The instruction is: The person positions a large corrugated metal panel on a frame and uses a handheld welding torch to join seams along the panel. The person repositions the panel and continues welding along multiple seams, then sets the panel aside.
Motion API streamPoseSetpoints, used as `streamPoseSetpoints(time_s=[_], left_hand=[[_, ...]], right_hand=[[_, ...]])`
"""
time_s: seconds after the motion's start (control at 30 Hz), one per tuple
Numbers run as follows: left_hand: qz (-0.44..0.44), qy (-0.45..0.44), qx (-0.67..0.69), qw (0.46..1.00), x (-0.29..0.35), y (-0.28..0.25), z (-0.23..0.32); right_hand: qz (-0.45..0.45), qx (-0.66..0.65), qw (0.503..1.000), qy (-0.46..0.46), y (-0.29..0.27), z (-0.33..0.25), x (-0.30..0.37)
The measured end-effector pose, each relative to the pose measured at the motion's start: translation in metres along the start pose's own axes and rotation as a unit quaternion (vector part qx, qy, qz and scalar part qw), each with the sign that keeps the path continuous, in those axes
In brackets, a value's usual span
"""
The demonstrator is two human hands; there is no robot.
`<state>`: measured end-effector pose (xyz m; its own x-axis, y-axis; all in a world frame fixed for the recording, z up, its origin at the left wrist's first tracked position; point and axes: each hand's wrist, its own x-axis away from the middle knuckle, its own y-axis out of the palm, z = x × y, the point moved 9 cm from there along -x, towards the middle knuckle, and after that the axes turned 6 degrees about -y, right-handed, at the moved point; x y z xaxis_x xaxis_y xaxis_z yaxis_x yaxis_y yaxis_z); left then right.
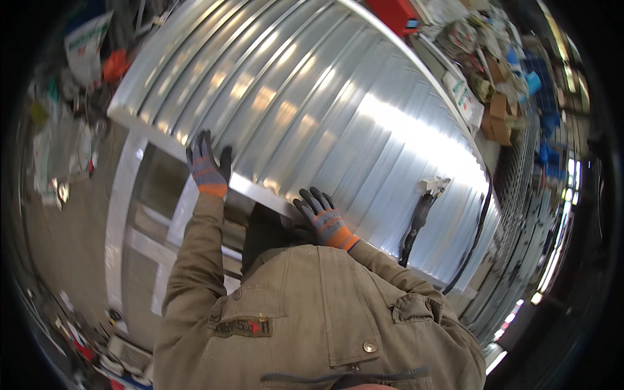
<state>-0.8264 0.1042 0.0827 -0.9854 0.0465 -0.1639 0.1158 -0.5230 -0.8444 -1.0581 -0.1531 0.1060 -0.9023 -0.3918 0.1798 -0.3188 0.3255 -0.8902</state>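
A large ribbed panel (279,97) of shiny metal spreads in front of me, with a plain metal rim along its edges. My left hand (209,169), in a grey and orange work glove, lies at the panel's near edge with its fingers and thumb apart. Further right, my right hand (327,220), gloved alike, rests on the near edge with its fingers stretched out. Neither hand is closed around anything. On the panel to the right lies a tool with a pale metal head and a black, thick handle or cable (414,224); its kind is unclear.
Metal frame bars (122,214) stand below the panel at the left. A dark cable (473,250) runs over the panel's right side. Bags, a cardboard box (499,120) and a red case (392,14) crowd the far right. Clutter covers the floor at the left.
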Motion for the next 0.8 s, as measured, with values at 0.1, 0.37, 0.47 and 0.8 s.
streamPoseSetpoints(time_s=[0.1,0.37,0.47,0.8], left_hand=[[0.135,-0.014,0.114,0.984,0.015,-0.023,-0.041],[0.141,-0.332,-0.226,0.905,0.295,-0.022,-0.260],[0.039,-0.418,-0.308,0.854,0.415,0.003,-0.312],[0.165,-0.276,-0.364,0.874,0.469,0.030,-0.307]], right_hand=[[-0.015,0.026,0.998,-0.058,0.027,-0.004,-0.014],[0.028,0.051,0.990,-0.126,0.076,0.005,-0.013],[0.056,0.035,0.990,-0.126,0.084,0.013,-0.008],[0.075,0.020,0.989,-0.123,0.105,0.030,0.016]])
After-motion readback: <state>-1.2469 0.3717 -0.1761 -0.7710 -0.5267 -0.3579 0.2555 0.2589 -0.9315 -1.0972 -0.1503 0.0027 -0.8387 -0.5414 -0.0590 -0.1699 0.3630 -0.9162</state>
